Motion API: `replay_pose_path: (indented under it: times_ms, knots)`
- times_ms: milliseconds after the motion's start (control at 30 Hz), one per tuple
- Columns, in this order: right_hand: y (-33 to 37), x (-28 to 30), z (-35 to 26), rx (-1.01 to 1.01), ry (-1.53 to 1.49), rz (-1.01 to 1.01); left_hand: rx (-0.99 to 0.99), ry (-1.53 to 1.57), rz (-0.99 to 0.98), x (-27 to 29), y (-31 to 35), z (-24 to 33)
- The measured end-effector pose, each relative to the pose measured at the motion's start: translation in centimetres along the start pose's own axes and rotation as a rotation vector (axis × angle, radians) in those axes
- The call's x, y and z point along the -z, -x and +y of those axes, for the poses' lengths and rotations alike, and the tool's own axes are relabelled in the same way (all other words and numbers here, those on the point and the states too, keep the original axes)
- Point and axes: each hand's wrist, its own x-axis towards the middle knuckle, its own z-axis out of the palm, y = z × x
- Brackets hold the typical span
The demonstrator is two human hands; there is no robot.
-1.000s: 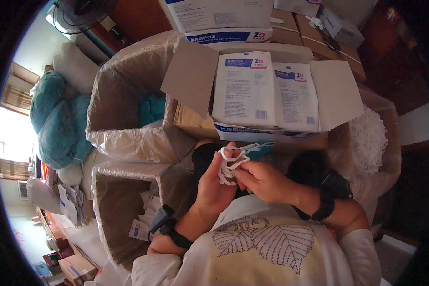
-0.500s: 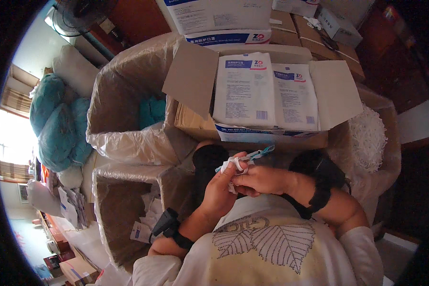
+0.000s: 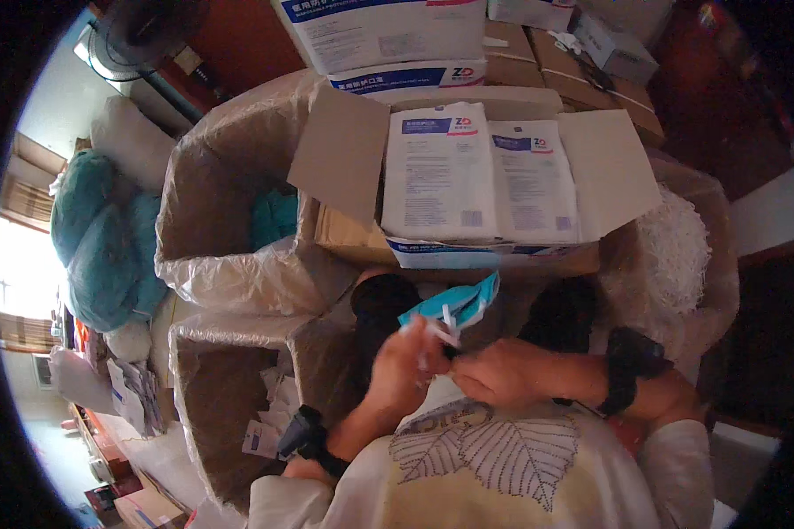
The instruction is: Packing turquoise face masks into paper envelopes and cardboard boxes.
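Blue cloth (image 3: 468, 301): more of it had been spread out than before, when it was bunched up by the left fingers; it was now seen just past both hands, below the open box.
Hands: both had been drawn lower and a little apart.
Left hand (image 3: 403, 366): its fingers were bent in close, with the white straps (image 3: 447, 331) held at their tips; a blur was left on them.
Right hand (image 3: 494, 372): its fingers were curled in near the left ones; how tight they were, and if anything was pinched, could not be told.
Wrists: a black band was worn on each arm.
Open box (image 3: 333, 159): its side flaps were spread out, and it was filled with white packets (image 3: 432, 176).
Near left bin (image 3: 238, 331): it was lined with clear plastic, and white papers (image 3: 278, 397) were held inside.
Far left bin (image 3: 229, 269): teal cloth (image 3: 273, 216) was kept in it.
Right bin (image 3: 719, 264): it was heaped with white strings (image 3: 677, 251).
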Motion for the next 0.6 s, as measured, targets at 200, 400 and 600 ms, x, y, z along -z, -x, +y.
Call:
replay_pose_path:
  times_ms: [200, 400, 600]
  knots:
    - [2.3, 0.4, 1.8, -0.046, -0.013, -0.222, -0.292, -1.078, -0.238, -1.8, 0.0, -1.1]
    - [3.6, 1.9, 1.2, -0.177, 0.027, -0.329, 0.075, -1.099, -0.211, -1.9, -0.4, -1.9]
    - [4.6, 3.1, 1.8, -0.145, 0.075, -0.479, -0.145, -1.449, -0.649, -3.0, -0.4, -2.5]
